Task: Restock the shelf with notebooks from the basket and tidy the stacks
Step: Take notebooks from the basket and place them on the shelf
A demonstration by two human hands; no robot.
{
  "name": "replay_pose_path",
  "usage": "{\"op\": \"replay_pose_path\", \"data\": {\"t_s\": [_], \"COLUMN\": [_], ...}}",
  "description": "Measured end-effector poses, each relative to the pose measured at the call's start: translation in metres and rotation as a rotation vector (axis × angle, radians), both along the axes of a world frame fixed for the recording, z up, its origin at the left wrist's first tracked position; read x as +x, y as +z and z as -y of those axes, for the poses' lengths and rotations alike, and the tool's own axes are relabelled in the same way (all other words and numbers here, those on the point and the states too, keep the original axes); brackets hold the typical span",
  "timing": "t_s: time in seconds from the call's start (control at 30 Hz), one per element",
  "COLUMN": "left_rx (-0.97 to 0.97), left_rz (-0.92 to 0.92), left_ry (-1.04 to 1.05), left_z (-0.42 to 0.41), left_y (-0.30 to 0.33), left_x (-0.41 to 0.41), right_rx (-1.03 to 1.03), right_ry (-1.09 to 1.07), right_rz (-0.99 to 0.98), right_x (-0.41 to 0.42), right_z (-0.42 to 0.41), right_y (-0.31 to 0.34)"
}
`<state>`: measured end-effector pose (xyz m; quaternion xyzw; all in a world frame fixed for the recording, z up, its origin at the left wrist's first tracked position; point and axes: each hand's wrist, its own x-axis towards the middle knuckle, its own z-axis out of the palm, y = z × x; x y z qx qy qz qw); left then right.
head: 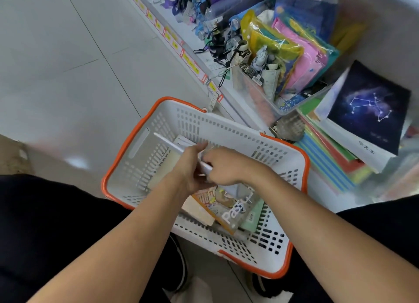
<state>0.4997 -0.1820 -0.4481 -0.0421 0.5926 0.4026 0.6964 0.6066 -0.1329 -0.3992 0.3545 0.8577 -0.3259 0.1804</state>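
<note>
A white basket [226, 126] with an orange rim sits on the floor by the shelf. Both hands reach into it. My left hand [192, 166] and my right hand [229, 164] grip a thin white notebook [167, 142] held on edge above the basket's bottom. Under my wrists lie more notebooks, one in a clear printed sleeve [229, 207] and a green one [251, 219]. On the shelf at right a dark blue constellation notebook [371, 105] tops a white stack, beside a fanned pile of coloured notebooks [326, 157].
A clear bin [260, 96] of folded umbrellas and bright plastic pouches [301, 58] stands on the shelf behind the basket. More umbrellas [217, 6] line the shelf further back. Yellow price tags [192, 65] run along its edge. Tiled floor [68, 65] lies to the left.
</note>
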Motion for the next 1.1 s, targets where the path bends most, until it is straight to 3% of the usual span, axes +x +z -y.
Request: {"op": "replay_pose_path", "data": {"t_s": [0.13, 0.17, 0.27, 0.3, 0.37, 0.57, 0.73, 0.87, 0.93, 1.03, 1.1], "left_rx": [0.007, 0.021, 0.009, -0.017, -0.036, -0.055, -0.078, -0.107, -0.086, -0.011, 0.121], "left_rz": [-0.551, -0.635, -0.864, -0.964, -1.083, -1.012, -1.013, -1.102, -1.107, -1.082, -0.943], "left_ry": [0.073, 0.079, 0.012, -0.019, -0.032, 0.114, 0.109, -0.017, -0.031, -0.088, -0.093], "left_z": [0.013, 0.017, 0.028, 0.031, 0.039, 0.046, 0.045, 0.042, 0.040, 0.039, 0.036], "left_y": [-0.011, -0.010, -0.002, 0.001, 0.002, -0.007, -0.007, -0.001, 0.006, 0.021, 0.034], "left_x": [-0.016, -0.019, -0.019, -0.019, -0.027, -0.043, -0.040, -0.039, -0.037, -0.035, -0.037], "right_rx": [-0.669, -0.637, -0.084, -0.047, -0.158, 0.031, -0.142, -0.133, -0.035, 0.151, 0.170], "right_ry": [-0.313, -0.378, -0.609, -0.719, -0.808, -0.789, -0.683, -0.429, -0.345, -0.310, -0.382], "right_rz": [0.001, 0.021, 0.138, 0.177, 0.252, 0.304, 0.341, 0.197, 0.092, -0.025, -0.135], "right_x": [0.018, 0.030, 0.070, 0.081, 0.092, 0.092, 0.088, 0.077, 0.071, 0.080, 0.098], "right_z": [-0.008, -0.015, -0.022, -0.015, 0.003, 0.016, -0.006, -0.025, -0.031, -0.045, -0.054], "right_y": [-0.005, -0.019, -0.088, -0.111, -0.140, -0.182, -0.155, -0.088, -0.039, 0.033, 0.077]}}
